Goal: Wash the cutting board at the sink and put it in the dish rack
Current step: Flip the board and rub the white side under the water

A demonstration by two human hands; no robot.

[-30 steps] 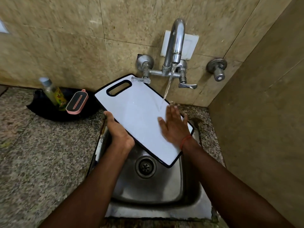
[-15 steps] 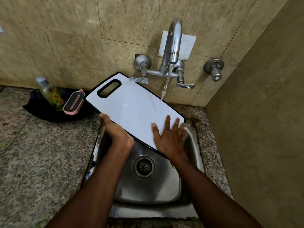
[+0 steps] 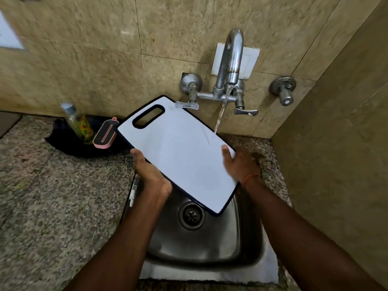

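Over the sink (image 3: 258,267), I'm holding the cutting board (image 3: 180,156) tilted, handle end far-left, its near corner hanging above the drain (image 3: 191,215); water from the tap (image 3: 230,66) is striking the board's far-right edge and sheeting down the white face; half a second ago my right hand (image 3: 241,164) was lying flat on top of the board, palm down, rubbing; now it's sliding off to the right edge, thumb on the face, remaining fingers wrapping out of sight beneath; so it's clamping the edge rather than scrubbing; my left hand (image 3: 150,173) is keeping its pinch on the near-left edge, thumb on top, same as a second ago; the board is also swinging round, near corner coming lower and closer to me compared with the previous frame; I'm reading this as the hand-rub on this face finishing and a two-handed hold setting up, probably for a flip or a final rinse; back face not visible, can't tell if it's clean; soap bottle (image 3: 78,122) and pink scrubber (image 3: 105,133) are sitting untouched on the counter (image 3: 52,206) to the far left; dish rack not in view, so placement isn't started.
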